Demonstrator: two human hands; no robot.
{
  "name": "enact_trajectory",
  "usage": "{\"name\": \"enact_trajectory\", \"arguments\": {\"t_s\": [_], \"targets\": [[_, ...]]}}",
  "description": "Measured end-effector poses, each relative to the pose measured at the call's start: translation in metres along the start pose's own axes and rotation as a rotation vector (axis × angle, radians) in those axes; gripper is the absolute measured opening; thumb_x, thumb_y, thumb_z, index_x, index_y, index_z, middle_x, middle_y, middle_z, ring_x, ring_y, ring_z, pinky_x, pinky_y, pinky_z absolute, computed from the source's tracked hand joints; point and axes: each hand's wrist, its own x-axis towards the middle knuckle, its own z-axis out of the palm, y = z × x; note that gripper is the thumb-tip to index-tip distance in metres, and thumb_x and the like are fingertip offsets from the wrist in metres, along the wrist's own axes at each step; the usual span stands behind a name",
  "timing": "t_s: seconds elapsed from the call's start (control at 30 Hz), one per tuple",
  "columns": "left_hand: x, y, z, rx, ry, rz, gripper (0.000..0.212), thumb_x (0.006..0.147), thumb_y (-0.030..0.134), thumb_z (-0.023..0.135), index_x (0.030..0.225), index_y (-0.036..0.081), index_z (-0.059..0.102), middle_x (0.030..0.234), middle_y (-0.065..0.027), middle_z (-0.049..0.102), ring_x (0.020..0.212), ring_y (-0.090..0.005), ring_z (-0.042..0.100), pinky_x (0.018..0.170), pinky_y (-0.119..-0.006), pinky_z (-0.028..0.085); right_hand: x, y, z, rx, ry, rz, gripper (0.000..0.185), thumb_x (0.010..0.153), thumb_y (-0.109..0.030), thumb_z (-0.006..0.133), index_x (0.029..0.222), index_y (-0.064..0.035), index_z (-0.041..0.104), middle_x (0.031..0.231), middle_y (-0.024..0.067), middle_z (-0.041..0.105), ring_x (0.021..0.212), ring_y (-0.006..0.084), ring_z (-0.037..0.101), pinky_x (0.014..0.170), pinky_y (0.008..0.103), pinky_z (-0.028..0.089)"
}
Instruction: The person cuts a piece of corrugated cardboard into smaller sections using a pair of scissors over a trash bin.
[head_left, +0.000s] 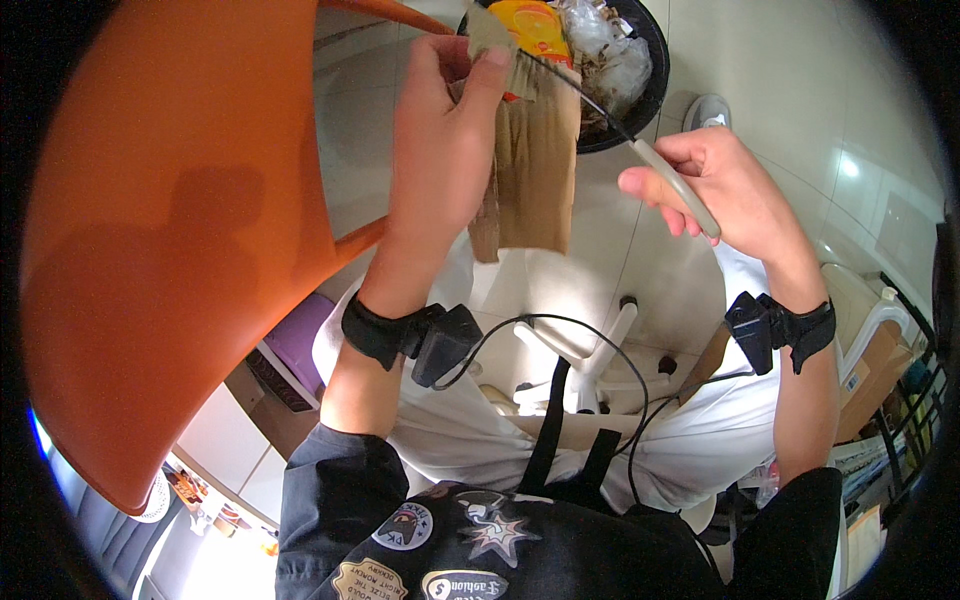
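My left hand (454, 120) pinches the upper end of a brown cardboard piece (534, 172), which hangs down with a fold along its left side. A grey-brown flap (491, 34) stands out above my thumb. My right hand (731, 184) holds scissors (671, 180) with pale grey handles, seen nearly edge-on. Their dark, thin blades slant up to the left and reach the flap beside my left thumb. Whether the blades are apart is hard to see. Both hands are over the near side of a black waste bin (660, 82).
The bin contains a yellow-orange packet (532, 26) and crumpled clear plastic (615, 56). An orange chair (180, 225) fills the left. A white chair base (585, 375) is between my legs. A black cable (570, 321) runs between the wrist devices. A cardboard box (870, 375) stands right.
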Motion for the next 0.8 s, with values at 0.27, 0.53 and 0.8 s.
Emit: {"name": "enact_trajectory", "arguments": {"t_s": [0.27, 0.53, 0.8], "targets": [[-0.004, 0.001, 0.009, -0.183, 0.004, -0.081, 0.032, 0.094, 0.026, 0.065, 0.094, -0.006, 0.063, 0.081, -0.0073, 0.067, 0.073, -0.0117, 0.056, 0.07, -0.029, 0.046, -0.001, -0.005, 0.0, 0.122, 0.061, 0.009, 0.034, 0.089, -0.032, 0.073, 0.073, -0.0034, 0.064, 0.053, -0.0008, 0.055, 0.042, 0.0034, 0.047, 0.039, 0.0196, 0.033], [-0.002, 0.013, 0.002, -0.046, -0.078, -0.093, 0.028, 0.092, 0.021, 0.063, 0.098, -0.007, 0.064, 0.082, -0.0113, 0.069, 0.073, -0.0139, 0.059, 0.07, -0.031, 0.047, 0.007, 0.014, -0.001, 0.019, 0.063, -0.112, 0.044, 0.086, -0.043, 0.073, 0.067, -0.0057, 0.057, 0.055, -0.0031, 0.05, 0.05, 0.0048, 0.048, 0.046, 0.0226, 0.034], [-0.001, 0.021, 0.001, 0.046, -0.186, -0.144, 0.031, 0.091, 0.022, 0.062, 0.1, -0.007, 0.065, 0.085, -0.0168, 0.07, 0.073, -0.0207, 0.064, 0.072, -0.032, 0.049, -0.001, 0.003, -0.008, 0.053, 0.035, -0.134, 0.052, 0.083, -0.05, 0.074, 0.063, -0.0053, 0.058, 0.052, -0.0027, 0.049, 0.047, 0.0054, 0.045, 0.045, 0.0247, 0.031]]}}
